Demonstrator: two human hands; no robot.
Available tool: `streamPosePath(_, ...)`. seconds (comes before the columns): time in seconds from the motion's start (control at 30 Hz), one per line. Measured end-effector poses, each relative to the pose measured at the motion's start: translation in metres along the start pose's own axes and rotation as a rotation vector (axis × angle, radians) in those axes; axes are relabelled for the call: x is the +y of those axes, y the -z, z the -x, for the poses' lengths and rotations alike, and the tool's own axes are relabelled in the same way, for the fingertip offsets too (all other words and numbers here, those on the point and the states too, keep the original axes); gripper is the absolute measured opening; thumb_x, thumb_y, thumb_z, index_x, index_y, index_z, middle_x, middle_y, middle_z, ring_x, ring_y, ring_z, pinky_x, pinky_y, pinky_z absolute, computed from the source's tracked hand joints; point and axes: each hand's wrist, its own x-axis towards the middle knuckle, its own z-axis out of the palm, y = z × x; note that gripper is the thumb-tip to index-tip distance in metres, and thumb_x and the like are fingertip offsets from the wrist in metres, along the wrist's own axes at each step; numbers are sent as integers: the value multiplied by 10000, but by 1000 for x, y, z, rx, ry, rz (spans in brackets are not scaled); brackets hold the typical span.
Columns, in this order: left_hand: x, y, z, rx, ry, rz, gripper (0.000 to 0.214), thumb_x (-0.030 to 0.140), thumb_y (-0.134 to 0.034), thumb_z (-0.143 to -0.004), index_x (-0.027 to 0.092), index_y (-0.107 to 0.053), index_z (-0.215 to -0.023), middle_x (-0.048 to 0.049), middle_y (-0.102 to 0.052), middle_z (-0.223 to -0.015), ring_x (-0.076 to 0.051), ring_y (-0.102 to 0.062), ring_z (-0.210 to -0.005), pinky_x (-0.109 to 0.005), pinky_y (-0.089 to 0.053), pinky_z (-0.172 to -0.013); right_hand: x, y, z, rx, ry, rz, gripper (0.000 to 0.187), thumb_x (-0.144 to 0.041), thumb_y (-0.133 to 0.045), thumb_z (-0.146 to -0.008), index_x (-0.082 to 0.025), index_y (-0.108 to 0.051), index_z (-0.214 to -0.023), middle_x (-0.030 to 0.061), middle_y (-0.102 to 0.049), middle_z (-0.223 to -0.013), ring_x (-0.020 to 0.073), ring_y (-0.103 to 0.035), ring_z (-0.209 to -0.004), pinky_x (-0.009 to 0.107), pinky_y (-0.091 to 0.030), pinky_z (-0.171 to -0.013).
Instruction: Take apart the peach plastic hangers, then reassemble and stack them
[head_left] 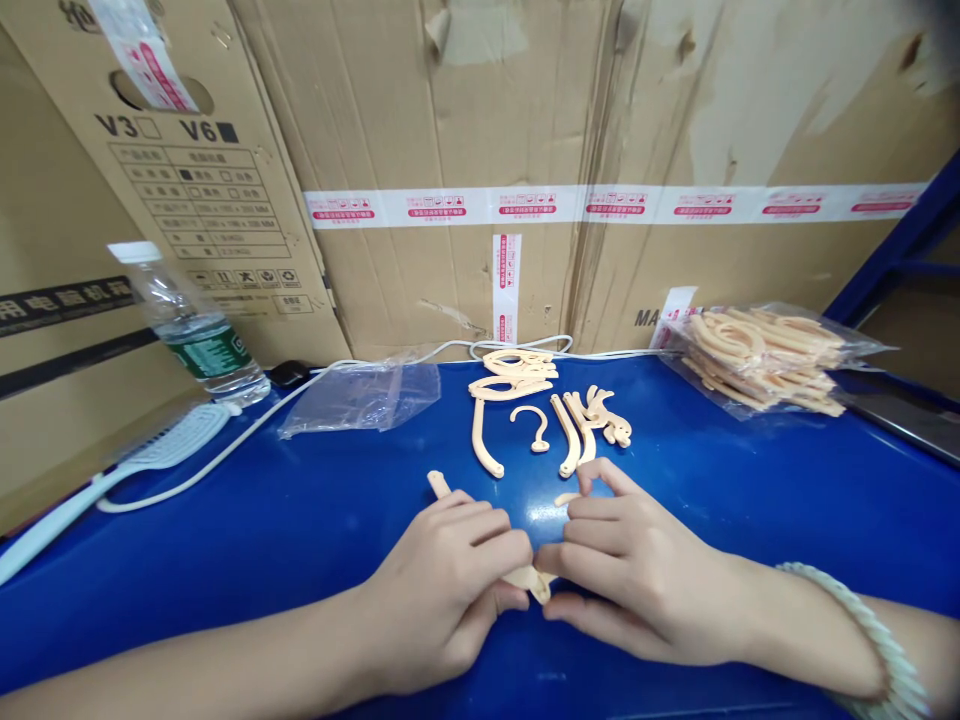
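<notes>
My left hand point(469, 575) is closed around a cream plastic hanger arm point(438, 486), whose far end pokes out past the knuckles. At its near end, between both hands, a joint with a hole point(539, 588) shows. My right hand point(637, 570) pinches there with thumb and fingers, touching the joint. A curved cream tip point(566, 499) appears behind the right fingers; I cannot tell whether it is held. Farther back lie a loose hanger hook point(539, 430), a single curved arm point(486, 440), a pair of arms point(570, 435) and several stacked hanger parts point(514, 375).
Bagged hanger parts point(765, 355) sit at the back right of the blue table point(285, 580), beside a dark flat device point(907, 415). A flattened clear bag point(364, 398), white cable point(225, 465), hairbrush point(165, 440) and water bottle point(199, 335) are left. Cardboard boxes point(435, 120) wall the back.
</notes>
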Motion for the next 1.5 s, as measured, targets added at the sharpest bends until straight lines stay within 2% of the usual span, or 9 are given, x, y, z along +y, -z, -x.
streamPosePath(0.3, 5, 2, 2, 43, -75, 3, 112, 123, -479, -783, 192, -459, -697, 2, -543, -647, -160, -428, -586, -325, -275, -555, -5, 0, -2, -60, -133, -359, 209, -369, -579, -939, -195, -680, -883, -25, -687, -684, 120, -571, -653, 338, -289, -867)
streamPosePath(0.57, 5, 4, 2, 111, -132, -28, 131, 82, -472, -761, 197, -498, -705, -11, -583, -617, -167, -464, -566, -333, -303, -548, -9, 5, -7, -58, -217, -490, 111, -290, -699, -859, -182, -709, -842, -11, -720, -704, 120, -617, -684, 348, -317, -874)
streamPosePath(0.73, -2, 8, 4, 158, -247, -208, 189, 87, -445, -850, 213, -572, -789, -51, -672, -705, -204, -548, -643, -372, -378, -645, 7, 7, -3, 91, -460, -565, 252, -413, -682, -848, -177, -717, -766, -38, -609, -541, 84, -482, -495, 273, -409, -642)
streamPosePath(0.83, -13, 16, 1, 179, -189, -177, 182, 103, -450, -917, 197, -572, -819, -43, -675, -746, -187, -564, -683, -350, -413, -700, 19, 13, -2, 188, -560, -539, 283, -440, -646, -860, -171, -728, -820, 10, -652, -645, 110, -518, -557, 241, -387, -521)
streamPosePath(0.93, -30, 23, -3, 211, -90, -146, 179, 124, -462, -949, 191, -573, -826, -27, -678, -807, -180, -590, -789, -342, -419, -814, 23, 16, -5, 198, -577, -555, 254, -392, -595, -903, -173, -707, -839, 38, -692, -770, 128, -581, -651, 242, -432, -572)
streamPosePath(1.07, -49, 26, -4, 237, 15, -160, 204, 87, -429, -937, 197, -600, -919, -44, -698, -924, -203, -600, -929, -352, -430, -863, 22, 13, -7, 204, -570, -525, 192, -350, -595, -904, -180, -672, -856, 17, -661, -740, 129, -582, -663, 248, -459, -625)
streamPosePath(1.2, -59, 23, -3, 230, 24, -219, 287, 14, -390, -909, 197, -599, -984, -51, -685, -964, -203, -595, -979, -360, -449, -883, 25, 7, -5, 231, -597, -456, 138, -314, -582, -909, -196, -645, -944, 23, -659, -836, 144, -587, -756, 263, -481, -712)
streamPosePath(1.33, -66, 20, -3, 213, 15, -236, 420, -56, -370, -861, 197, -603, -1103, -59, -669, -980, -206, -582, -1017, -352, -487, -858, 29, 6, -4, 196, -606, -443, 156, -324, -533, -938, -193, -618, -940, 20, -625, -829, 142, -565, -747, 258, -474, -685)
streamPosePath(1.5, -72, 20, -5, 164, -12, -163, 334, -10, -391, -897, 189, -643, -989, -83, -673, -1106, -229, -526, -1158, -433, -458, -1005, 32, 3, -3, 157, -606, -438, 203, -357, -513, -951, -186, -621, -927, 35, -648, -829, 156, -584, -760, 266, -477, -659)
